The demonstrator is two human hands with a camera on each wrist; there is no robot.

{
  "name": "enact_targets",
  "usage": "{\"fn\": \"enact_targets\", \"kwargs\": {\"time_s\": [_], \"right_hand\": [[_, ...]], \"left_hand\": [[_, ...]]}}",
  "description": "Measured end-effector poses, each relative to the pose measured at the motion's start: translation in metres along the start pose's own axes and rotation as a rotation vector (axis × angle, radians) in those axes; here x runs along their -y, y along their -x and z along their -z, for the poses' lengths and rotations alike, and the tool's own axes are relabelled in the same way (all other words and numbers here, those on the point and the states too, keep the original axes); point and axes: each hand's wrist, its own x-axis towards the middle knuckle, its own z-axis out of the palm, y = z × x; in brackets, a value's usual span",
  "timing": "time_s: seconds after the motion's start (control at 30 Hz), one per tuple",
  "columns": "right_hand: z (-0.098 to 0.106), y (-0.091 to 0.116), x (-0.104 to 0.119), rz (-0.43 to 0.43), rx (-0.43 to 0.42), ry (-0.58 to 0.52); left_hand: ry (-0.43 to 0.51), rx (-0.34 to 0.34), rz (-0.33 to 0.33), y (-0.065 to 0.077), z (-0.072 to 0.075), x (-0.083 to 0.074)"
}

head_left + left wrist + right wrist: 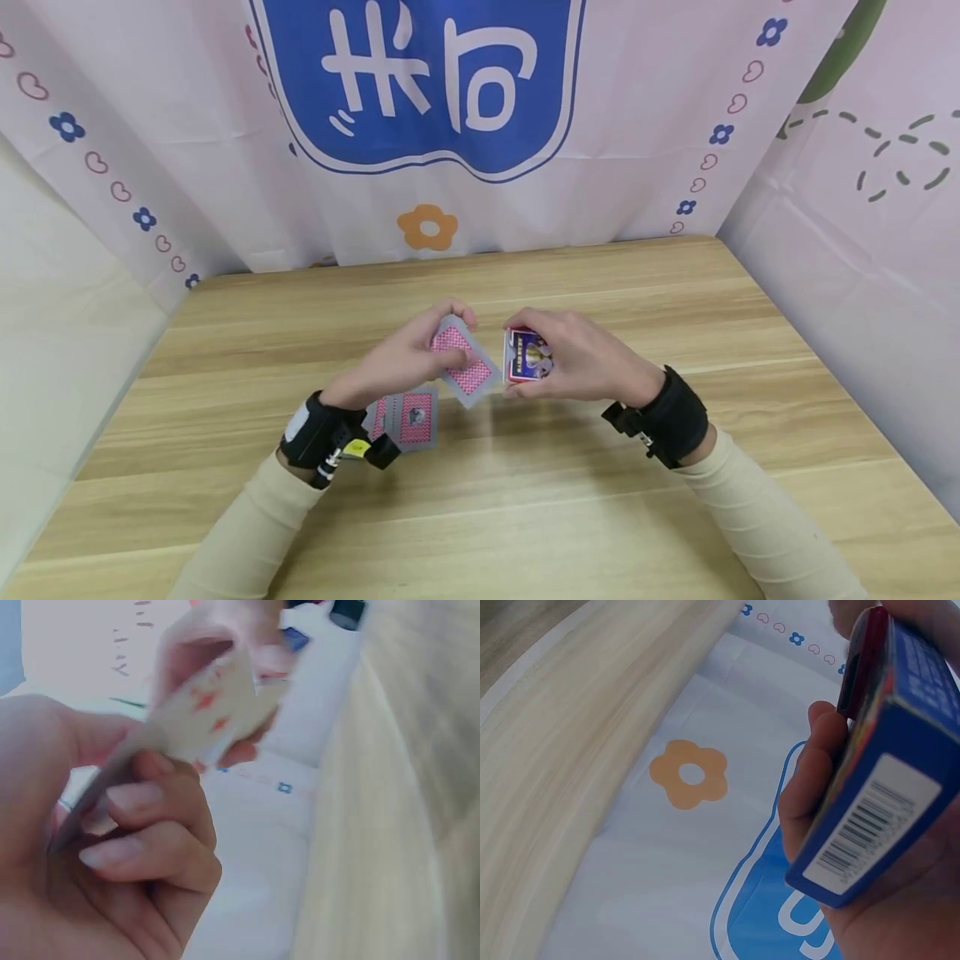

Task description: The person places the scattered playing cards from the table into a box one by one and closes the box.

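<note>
My left hand (423, 350) pinches a playing card (465, 367) with a red-patterned back, thumb on the back and fingers curled beneath. In the left wrist view red pips show on the card's face (214, 709); whether more cards lie behind it I cannot tell. Just to the right, my right hand (588, 354) grips a blue playing card box (531, 354) between thumb and fingers. The card's corner points at the near end of the box, close to it. The right wrist view shows a barcode on the box's blue side (870, 825).
More red-backed cards (416, 417) lie on the wooden table (525, 517), partly hidden under the left wrist. Something yellow (356, 447) shows beside them. A white printed cloth (360, 208) hangs behind the table's far edge.
</note>
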Motion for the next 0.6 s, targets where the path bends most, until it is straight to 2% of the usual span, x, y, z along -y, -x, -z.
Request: {"fn": "enact_targets", "kwargs": {"time_s": [0.1, 0.2, 0.37, 0.6], "right_hand": [[0.000, 0.000, 0.000, -0.003, 0.003, 0.005], [-0.002, 0.000, 0.000, 0.005, 0.006, 0.002], [-0.003, 0.000, 0.001, 0.006, 0.016, -0.005], [-0.002, 0.000, 0.003, -0.004, 0.016, -0.005]], "left_hand": [[0.080, 0.008, 0.004, 0.003, 0.004, -0.005], [0.133, 0.010, 0.006, 0.003, 0.000, -0.008], [0.132, -0.026, 0.012, 0.002, -0.009, -0.010], [0.144, -0.056, 0.040, 0.006, -0.006, -0.013]]}}
